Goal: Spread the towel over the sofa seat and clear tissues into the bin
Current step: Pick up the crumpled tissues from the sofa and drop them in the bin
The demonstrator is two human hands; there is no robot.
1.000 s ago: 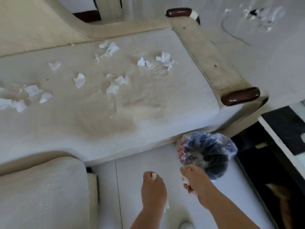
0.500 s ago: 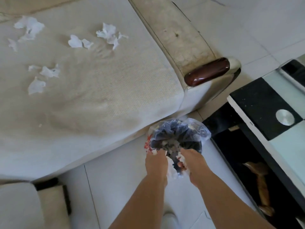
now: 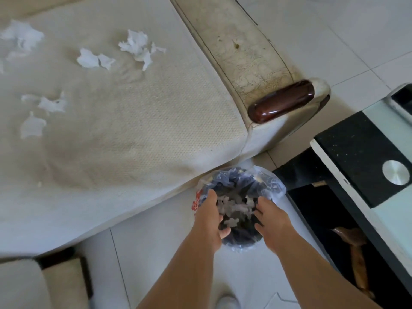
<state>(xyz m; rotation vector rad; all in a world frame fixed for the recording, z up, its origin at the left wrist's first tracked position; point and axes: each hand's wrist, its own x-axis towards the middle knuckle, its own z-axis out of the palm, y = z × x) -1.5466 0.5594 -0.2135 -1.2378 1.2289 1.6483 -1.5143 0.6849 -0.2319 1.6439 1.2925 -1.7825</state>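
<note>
Step in hand: dumping tissues, sofa-clearing half of the job. Both hands are over the bin (image 3: 275, 182), which stands on the floor at the seat's front corner. The left hand (image 3: 208, 219) and right hand (image 3: 273, 223) each have the grip apart, fingers loose and pointing down into the liner, nothing pinched that I can see. White scraps (image 3: 234, 207) lie in the bin between them. Clock from the bin: the sofa seat (image 3: 156, 121) runs 9 to 12, with tissues on it at 10 to 11, one clump (image 3: 136, 46) nearest the armrest (image 3: 249, 56), a pair (image 3: 93, 60) beside it, and more (image 3: 51, 104) further left. Desk (image 3: 361, 152) at 2. Can't tell whether the woven seat cover is the towel. Next move, my read: pull the hands out, reach to 11 and pinch the nearest clump; light scraps, so gather several per trip.
</note>
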